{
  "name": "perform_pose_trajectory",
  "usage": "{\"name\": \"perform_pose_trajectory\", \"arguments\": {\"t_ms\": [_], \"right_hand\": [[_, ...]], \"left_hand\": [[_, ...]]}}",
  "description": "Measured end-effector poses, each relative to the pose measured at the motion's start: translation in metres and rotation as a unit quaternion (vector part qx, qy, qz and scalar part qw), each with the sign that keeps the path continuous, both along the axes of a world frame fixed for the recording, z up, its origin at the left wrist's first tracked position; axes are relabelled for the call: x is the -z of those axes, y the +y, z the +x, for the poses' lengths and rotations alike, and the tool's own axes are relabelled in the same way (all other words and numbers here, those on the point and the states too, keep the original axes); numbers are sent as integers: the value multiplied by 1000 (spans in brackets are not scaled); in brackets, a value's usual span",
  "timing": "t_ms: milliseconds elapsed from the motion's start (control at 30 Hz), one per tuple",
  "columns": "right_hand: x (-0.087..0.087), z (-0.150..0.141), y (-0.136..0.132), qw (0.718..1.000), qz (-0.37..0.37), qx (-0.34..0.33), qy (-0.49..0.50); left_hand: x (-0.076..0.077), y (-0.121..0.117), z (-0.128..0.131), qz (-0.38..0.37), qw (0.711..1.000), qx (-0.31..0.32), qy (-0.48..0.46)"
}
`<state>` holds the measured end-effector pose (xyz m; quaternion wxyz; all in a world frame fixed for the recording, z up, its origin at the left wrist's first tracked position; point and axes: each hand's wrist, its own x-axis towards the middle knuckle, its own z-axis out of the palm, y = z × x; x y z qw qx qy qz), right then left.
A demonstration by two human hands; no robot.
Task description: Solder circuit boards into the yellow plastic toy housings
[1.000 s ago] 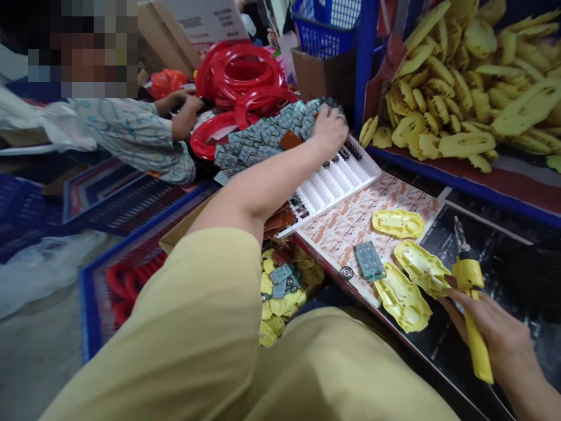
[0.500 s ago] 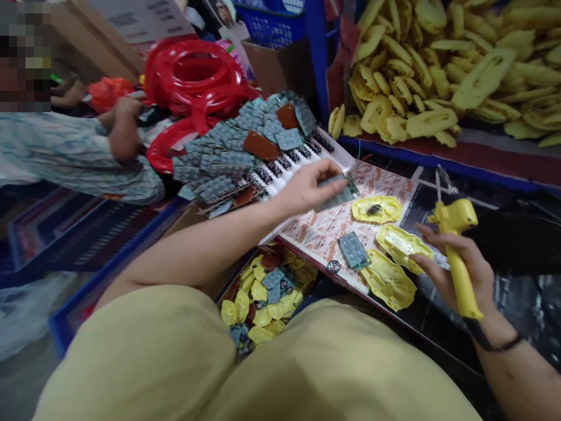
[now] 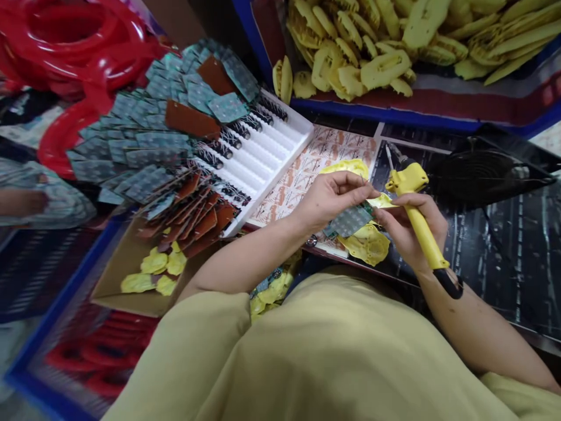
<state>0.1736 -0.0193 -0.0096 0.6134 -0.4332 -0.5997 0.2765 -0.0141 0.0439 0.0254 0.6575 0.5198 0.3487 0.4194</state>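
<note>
Above the desk, the left hand is pinching with finger and thumb nearly meeting at the upper edge of a flat, green-grey board; whether this grip is bearing the board or something finer is too small to tell. The right hand is keeping a closed grip around the smooth yellow handle of a tool, its thin metal tip pointing up and away, while its thumb is reaching to the board's right side. Thin, moulded yellow shells are lying under and behind the board, partly hidden by the hands. To the left, a white tray is showing ridged rows, some holding small black parts. Stiff rectangular boards, green-grey and rust-brown, are overlapping beside it. Glossy red rings are lying beyond, and curved yellow pieces are filling a blue-edged bin.
</note>
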Motion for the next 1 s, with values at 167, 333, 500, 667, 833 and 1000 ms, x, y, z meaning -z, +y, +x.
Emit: {"name": "perform_pose_trajectory", "arguments": {"t_ms": [167,333,500,667,833,1000], "right_hand": [[4,20,1,995,-21,-12,-92],[21,74,24,943,-23,-54,-327],[35,87,14,904,5,-61,-423],[18,83,-20,911,75,21,-405],[-8,93,-45,923,147,19,-356],[-20,115,-71,900,123,39,-416]], "left_hand": [[-7,12,-2,35,997,17,64],[-21,48,-11,155,931,200,263],[0,49,17,282,809,204,475],[17,40,27,286,775,207,524],[23,40,24,313,776,197,510],[34,37,25,368,767,179,495]]}}
